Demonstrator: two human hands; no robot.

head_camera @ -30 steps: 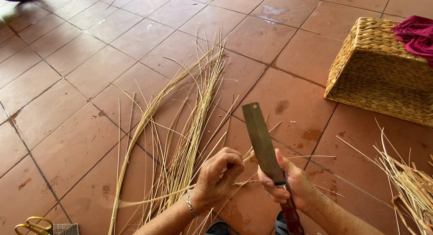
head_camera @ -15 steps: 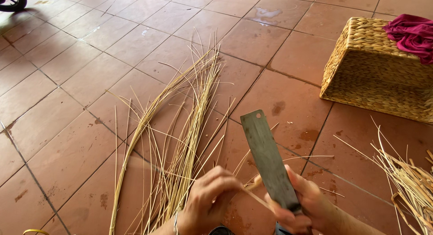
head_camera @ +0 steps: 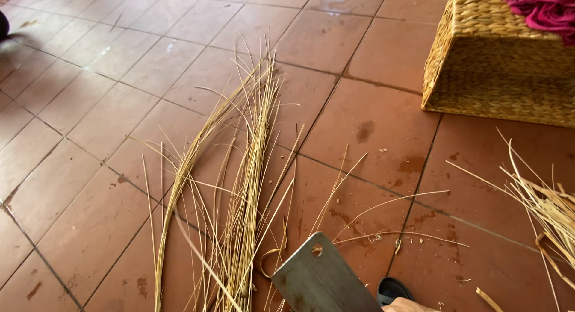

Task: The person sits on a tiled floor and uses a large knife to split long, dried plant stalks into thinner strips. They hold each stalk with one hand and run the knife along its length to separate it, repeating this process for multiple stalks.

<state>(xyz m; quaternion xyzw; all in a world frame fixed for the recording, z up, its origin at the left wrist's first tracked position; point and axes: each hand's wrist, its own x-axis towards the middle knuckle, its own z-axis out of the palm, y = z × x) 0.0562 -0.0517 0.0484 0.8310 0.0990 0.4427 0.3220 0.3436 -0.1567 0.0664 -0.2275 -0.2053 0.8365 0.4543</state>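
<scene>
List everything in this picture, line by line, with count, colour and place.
Flat metal blade: one, grey, hole near its end, bottom centre.
Loose reed strands: one spread bundle, pale yellow, on the floor, centre left.
Second reed pile: one, yellow, right edge.
Woven basket: one, tan, top right.
Cloth: one, magenta, on the basket.
Small dark object: one, black, beside the blade; kind unclear.
Tiled floor: reddish brown.
Hand: a sliver only, bottom edge; which hand is unclear.

Grey cleaver blade tilted, hole near tip; straw strips fanned on tiles.
</scene>
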